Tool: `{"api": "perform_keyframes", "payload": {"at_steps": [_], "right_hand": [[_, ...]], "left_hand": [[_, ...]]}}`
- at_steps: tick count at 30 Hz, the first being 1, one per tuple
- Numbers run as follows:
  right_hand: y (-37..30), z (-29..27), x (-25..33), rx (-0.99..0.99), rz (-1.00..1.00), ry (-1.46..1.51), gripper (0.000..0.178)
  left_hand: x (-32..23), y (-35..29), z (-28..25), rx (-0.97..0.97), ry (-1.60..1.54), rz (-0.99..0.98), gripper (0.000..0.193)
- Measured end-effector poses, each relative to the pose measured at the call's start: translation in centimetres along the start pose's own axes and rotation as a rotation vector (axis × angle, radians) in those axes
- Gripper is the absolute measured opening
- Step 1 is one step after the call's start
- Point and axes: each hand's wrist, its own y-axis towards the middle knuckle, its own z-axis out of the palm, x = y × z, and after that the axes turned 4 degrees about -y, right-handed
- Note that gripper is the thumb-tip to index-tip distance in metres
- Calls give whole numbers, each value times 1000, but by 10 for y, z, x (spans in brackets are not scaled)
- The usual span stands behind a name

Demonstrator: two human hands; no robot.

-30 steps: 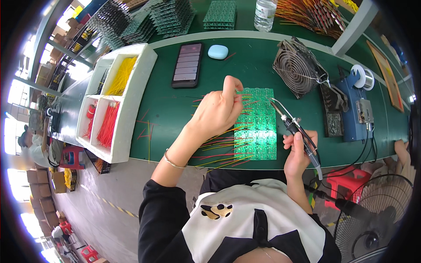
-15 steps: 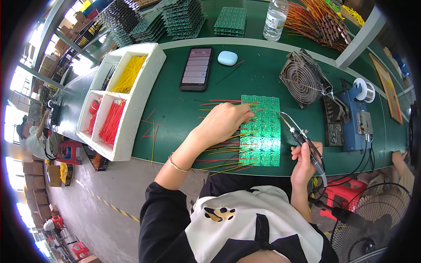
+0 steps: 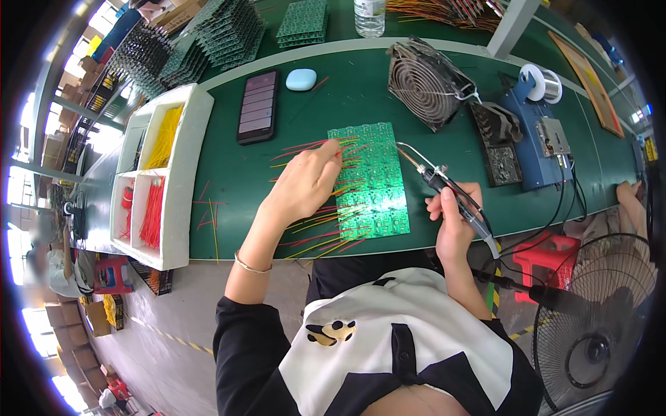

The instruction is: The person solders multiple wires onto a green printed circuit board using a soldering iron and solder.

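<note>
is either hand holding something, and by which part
Right hand: soldering iron, by its handle. Left hand: over the wires; whether it grips one cannot be told.

The left forearm (image 3: 250,283) crosses the near edge of the tabletop (image 3: 239,173); the left hand (image 3: 303,182) has bent fingers (image 3: 331,154), back side up. Close to this edge, the right hand (image 3: 454,220) is curled, thumb pointing forward.

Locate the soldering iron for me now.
In the head view, the soldering iron is in the right hand, just right of the green circuit board.

White top (image 3: 423,298), black sleeves (image 3: 251,336), black collar (image 3: 447,383); black-and-tan chest patch (image 3: 333,334); thin silvery bangle (image 3: 252,268)
</note>
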Motion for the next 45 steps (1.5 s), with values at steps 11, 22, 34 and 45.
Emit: {"api": "perform_keyframes", "payload": {"at_steps": [11, 22, 34, 45], "right_hand": [[-4, -6, 2, 33, 29, -13, 15], [-12, -5, 1, 82, 30, -16, 18], [-14, -7, 2, 128, 52, -33, 19], [-15, -6, 3, 152, 71, -67, 19]], "left_hand": [[-13, -2, 29, -70, 160, 45, 2], [7, -2, 42, -200, 347, 279, 12], [13, -3, 46, -153, 314, 286, 12], [15, -5, 46, -169, 253, 284, 12]]}}
